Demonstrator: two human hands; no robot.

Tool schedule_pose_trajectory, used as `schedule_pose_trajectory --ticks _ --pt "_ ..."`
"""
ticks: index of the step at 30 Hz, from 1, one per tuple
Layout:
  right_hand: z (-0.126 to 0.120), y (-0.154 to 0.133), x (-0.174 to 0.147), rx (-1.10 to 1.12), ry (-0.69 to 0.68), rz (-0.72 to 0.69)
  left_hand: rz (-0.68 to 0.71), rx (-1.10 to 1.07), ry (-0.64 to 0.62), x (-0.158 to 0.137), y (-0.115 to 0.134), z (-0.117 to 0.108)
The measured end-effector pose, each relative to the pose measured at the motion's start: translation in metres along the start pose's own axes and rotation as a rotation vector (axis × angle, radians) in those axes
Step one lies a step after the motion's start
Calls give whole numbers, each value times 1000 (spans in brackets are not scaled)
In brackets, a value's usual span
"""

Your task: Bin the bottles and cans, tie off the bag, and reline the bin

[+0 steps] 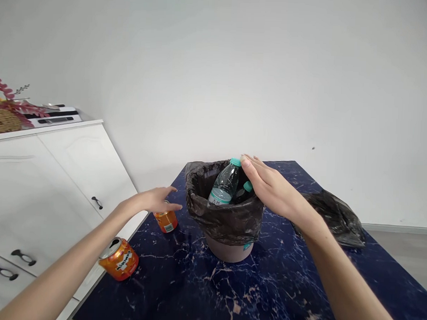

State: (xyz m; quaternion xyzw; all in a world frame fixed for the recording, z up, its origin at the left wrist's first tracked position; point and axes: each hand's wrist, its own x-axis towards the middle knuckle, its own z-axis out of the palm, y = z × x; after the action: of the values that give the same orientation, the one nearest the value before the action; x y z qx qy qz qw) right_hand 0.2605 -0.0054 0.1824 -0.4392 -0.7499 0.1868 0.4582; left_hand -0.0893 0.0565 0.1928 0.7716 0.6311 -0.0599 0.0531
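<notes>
A small bin (227, 249) lined with a black plastic bag (225, 222) stands on the dark blue marbled table. Inside it, a clear plastic bottle (224, 184) with a turquoise cap leans with its top above the rim. The turquoise cap of a second bottle (247, 186) shows lower down, its body mostly hidden. My right hand (267, 183) has its fingers stretched out beside the first bottle's cap; whether it touches I cannot tell. Fingers apart, my left hand (158, 199) is over an orange can (166, 221), partly covering its top. Nearer stands an opened orange Mirinda can (120, 259).
A crumpled black plastic bag (334, 217) lies at the table's right side. White cabinets (57, 181) with dark handles stand at the left, bearing a woven basket (5, 121) of pink foliage. Behind the table (200, 296) rises a plain wall.
</notes>
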Motion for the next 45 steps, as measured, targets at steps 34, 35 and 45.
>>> schedule_pose_trajectory --ticks 34,35,45 --pt "-19 3 -1 21 170 46 425 -445 539 -77 163 -76" --pt "-21 4 -1 21 159 51 426 -438 502 -72 167 -76" --pt "-28 10 1 18 85 103 477 -354 297 -29 185 -56"
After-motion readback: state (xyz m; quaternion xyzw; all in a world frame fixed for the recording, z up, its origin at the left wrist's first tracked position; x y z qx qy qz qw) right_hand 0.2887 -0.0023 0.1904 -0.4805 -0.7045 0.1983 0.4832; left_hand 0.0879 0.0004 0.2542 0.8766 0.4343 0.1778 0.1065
